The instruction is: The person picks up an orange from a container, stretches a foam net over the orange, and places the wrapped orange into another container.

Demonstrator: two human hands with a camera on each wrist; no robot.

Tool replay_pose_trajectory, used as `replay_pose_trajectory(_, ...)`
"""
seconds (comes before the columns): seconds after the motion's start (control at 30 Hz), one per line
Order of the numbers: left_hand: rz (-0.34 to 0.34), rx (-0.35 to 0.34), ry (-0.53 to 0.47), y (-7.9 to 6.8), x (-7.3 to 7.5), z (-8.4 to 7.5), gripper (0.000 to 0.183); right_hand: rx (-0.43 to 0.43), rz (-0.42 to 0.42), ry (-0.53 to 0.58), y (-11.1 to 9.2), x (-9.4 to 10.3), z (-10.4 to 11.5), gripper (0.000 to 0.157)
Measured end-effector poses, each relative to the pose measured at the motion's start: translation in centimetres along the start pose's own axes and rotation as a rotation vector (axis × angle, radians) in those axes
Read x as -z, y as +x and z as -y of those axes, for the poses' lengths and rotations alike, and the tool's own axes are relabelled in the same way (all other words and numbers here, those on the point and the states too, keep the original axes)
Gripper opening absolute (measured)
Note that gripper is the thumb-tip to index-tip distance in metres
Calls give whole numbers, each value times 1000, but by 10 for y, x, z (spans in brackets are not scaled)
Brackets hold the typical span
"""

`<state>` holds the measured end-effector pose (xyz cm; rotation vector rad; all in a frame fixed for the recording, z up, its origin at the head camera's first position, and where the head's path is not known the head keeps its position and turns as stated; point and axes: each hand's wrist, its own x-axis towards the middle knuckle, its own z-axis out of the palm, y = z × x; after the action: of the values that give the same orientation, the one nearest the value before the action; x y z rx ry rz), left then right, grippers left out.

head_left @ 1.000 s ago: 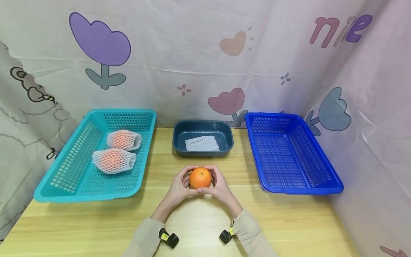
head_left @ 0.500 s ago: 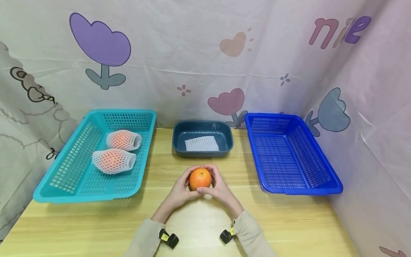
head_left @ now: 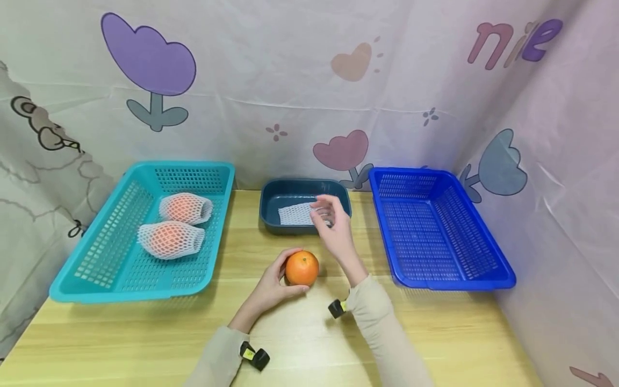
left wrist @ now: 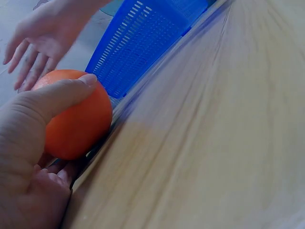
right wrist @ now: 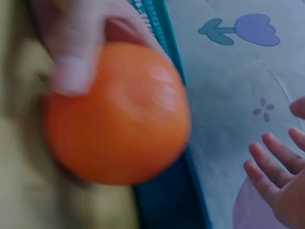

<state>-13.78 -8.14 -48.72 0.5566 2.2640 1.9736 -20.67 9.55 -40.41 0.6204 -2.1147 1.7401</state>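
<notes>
My left hand (head_left: pixel 273 282) curls round the left side of an orange (head_left: pixel 302 268) at the middle of the table. In the left wrist view its thumb lies over the orange (left wrist: pixel 78 119). My right hand (head_left: pixel 335 223) is off the fruit, above the front right of a dark blue tray (head_left: pixel 271 228), with loosely bent fingers (right wrist: pixel 274 167) apart and nothing between them. A white foam net sleeve (head_left: pixel 295 214) lies flat in that tray, its right end hidden behind the right hand.
A teal basket (head_left: pixel 121 290) on the left holds two net-wrapped round orange fruits (head_left: pixel 171 239). To the right stands a blue basket (head_left: pixel 454 285). A printed curtain (head_left: pixel 271 70) hangs behind and along both sides of the wooden table (head_left: pixel 159 333).
My right hand has let go of the orange and moved forward and up over the tray. The left hand keeps its hold, and the orange stays in place.
</notes>
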Motion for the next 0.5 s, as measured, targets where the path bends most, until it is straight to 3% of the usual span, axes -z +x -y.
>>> replay_pose_trajectory(0.13, -5, -8, -2, 1, 1, 1, 83, -7, 17, -234, 29, -1, -20, 20)
replay_pose_trajectory(0.33, -9, -10, -15, 1, 1, -2, 83, -211, 279, -630, 54, -5, -46, 24)
replay_pose_trajectory(0.5, -6, 3, -7, 1, 0, -4, 81, -311, 459, -698, 61, -9, -66, 29)
